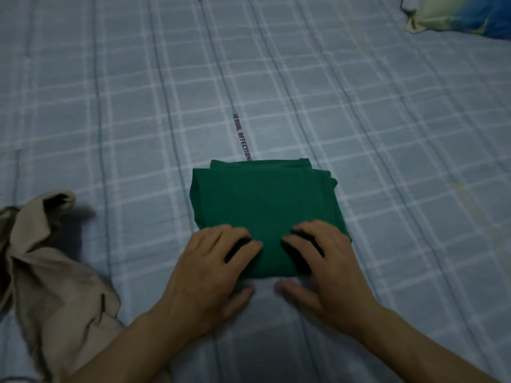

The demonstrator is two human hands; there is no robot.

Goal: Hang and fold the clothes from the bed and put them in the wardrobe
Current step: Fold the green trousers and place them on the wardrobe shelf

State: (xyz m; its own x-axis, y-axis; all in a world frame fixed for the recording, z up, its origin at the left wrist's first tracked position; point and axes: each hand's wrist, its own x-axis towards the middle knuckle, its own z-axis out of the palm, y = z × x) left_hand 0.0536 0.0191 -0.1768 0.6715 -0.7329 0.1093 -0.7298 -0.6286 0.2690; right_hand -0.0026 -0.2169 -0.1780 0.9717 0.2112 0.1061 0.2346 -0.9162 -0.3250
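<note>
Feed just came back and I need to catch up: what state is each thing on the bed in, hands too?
Green garment: folded into a flat square, lying on the bed.
Beige garment: unfolded, crumpled at the left.
Left hand: fingers on the green garment's near edge, thumb on the sheet.
Right hand: same, on the near edge.
Pillow: lying at the far right corner.
Sheet: spread flat, slightly wrinkled.
</note>
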